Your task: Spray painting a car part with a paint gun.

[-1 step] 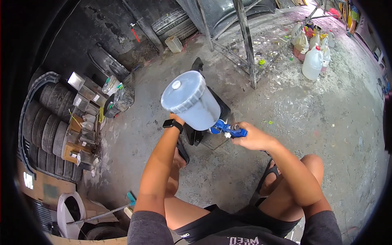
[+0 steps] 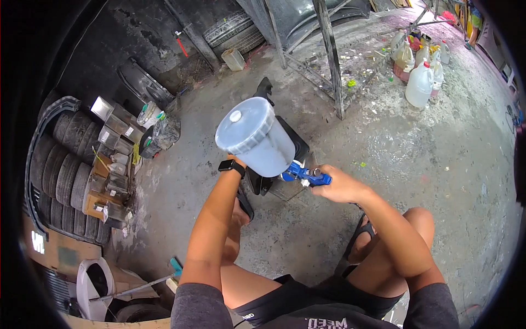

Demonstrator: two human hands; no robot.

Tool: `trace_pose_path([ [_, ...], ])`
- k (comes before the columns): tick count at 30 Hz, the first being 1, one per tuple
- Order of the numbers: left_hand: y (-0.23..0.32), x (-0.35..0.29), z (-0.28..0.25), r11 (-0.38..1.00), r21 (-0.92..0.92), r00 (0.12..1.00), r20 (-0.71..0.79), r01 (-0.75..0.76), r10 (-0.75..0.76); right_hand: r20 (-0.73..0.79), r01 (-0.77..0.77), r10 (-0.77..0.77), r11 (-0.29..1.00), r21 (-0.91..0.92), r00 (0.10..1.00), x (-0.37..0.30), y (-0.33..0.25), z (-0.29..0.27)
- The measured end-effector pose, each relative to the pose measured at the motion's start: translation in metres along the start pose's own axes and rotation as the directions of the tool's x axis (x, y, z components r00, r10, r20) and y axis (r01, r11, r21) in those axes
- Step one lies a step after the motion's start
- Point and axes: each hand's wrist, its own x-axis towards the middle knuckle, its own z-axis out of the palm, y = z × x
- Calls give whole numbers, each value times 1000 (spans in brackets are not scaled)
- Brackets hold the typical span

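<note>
Right hand [image 2: 341, 184]: fingers wrapped round blue spray gun [image 2: 304, 174] | lidded cup [image 2: 267, 151]: attached | left hand [image 2: 236, 158]: fingers, can't tell (behind cup)

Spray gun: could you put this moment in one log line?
right hand: grips blue spray gun | left hand: mostly hidden behind cup, grip unclear | cup: lidded, tilted, on gun

The left arm [image 2: 207, 219] reaches forward, nearly straight, to a left hand [image 2: 235, 158] that is mostly hidden, its fingers out of sight, while the right arm [image 2: 390, 223] bends at the elbow [image 2: 417, 265] and slants forward and inward to a right hand [image 2: 341, 185] curled closed in a grip.
</note>
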Motion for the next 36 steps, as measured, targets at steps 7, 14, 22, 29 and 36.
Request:
trace_pose_path([
  [7, 13, -1, -7, 896, 423, 987, 23, 134, -158, 290, -23, 37, 998, -50, 956, 2, -5, -8],
  [14, 138, -13, 24, 841, 507, 982, -96, 187, -161, 328, -21, 29, 999, -28, 944, -5, 3, -4],
  [22, 109, -4, -2, 701, 713, 998, -59, 30, 17, 82, -21, 17, 999, 45, 996, -6, -4, -18],
  [29, 131, -2, 1, 898, 223, 898, -323, 379, -298, -481, 7, 32, 997, 79, 876, 4, 26, -65],
  [36, 145, -29, 1, 958, -96, 906, -311, 271, -288, -579, 11, 136, 970, 243, 804, -5, 27, -99],
])
